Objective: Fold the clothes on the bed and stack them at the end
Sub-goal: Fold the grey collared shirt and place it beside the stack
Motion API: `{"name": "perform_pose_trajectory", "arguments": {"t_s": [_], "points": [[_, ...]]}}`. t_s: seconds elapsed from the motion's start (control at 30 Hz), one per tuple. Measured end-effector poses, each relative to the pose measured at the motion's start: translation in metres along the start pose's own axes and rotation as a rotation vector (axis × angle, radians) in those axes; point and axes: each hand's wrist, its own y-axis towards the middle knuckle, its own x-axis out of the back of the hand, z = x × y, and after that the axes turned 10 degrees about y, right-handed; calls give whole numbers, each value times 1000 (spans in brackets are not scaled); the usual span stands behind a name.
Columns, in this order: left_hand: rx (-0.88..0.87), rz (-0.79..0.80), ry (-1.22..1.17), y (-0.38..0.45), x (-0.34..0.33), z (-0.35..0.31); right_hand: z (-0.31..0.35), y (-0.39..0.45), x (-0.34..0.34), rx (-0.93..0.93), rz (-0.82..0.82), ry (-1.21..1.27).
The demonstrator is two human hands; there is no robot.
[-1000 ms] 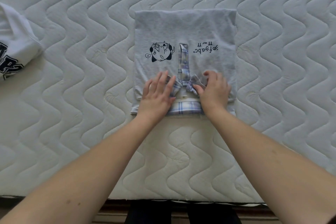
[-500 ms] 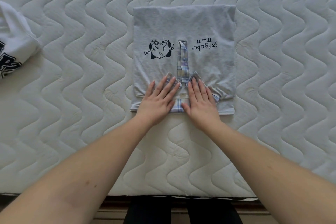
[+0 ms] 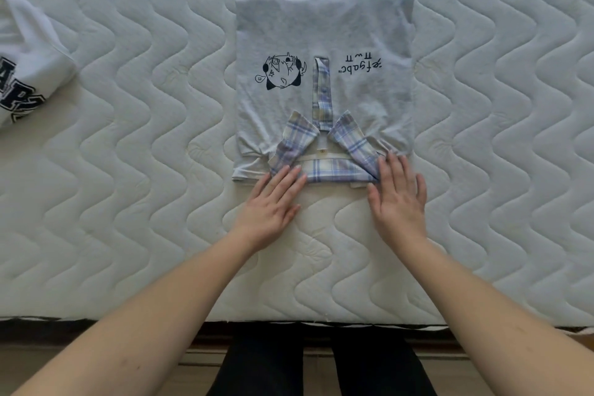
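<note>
Shirt: a folded grey shirt (image 3: 324, 42) with a plaid collar (image 3: 324, 151) lay flat on the quilted mattress (image 3: 144, 170).
Left hand (image 3: 273, 203): flat, fingertips touching the collar's left end.
Right hand (image 3: 398, 196): flat, fingers on the collar's right end.
Far left: a white garment (image 3: 22, 68) with dark lettering.

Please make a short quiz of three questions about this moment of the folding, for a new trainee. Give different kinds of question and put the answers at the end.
1. True or false: the left hand lies with straight fingers at the near edge of the folded grey shirt.
2. What pattern has the collar between the two hands? A) dots B) plaid C) plain black
3. Fill in: the white garment with dark letters lies at the ______ edge of the view, apart from the grey shirt.

Key
1. True; the right hand lies flat as well, its fingertips on the collar's right end.
2. B
3. left
</note>
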Motion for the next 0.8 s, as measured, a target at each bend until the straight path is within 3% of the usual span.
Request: {"name": "perform_pose_trajectory", "arguments": {"t_s": [0.07,0.17,0.27,0.33,0.43,0.6,0.73,0.8], "points": [[134,-173,-144,3,12,7,5,7,8,-1,-108,116],[607,-326,-357,15,26,27,15,25,14,23,-162,203],[902,-203,-539,29,30,52,29,43,13,-32,-197,264],[985,-84,-616,38,29,64,32,55,16,-194,-273,399],[948,13,-606,44,28,72,25,66,21,-409,-318,519],[835,-42,-510,47,32,70,16,64,29,-390,-268,463],[790,-92,-452,48,34,65,42,53,25,-42,-305,352],[708,-84,-378,47,33,65,68,49,14,157,-223,367]]}}
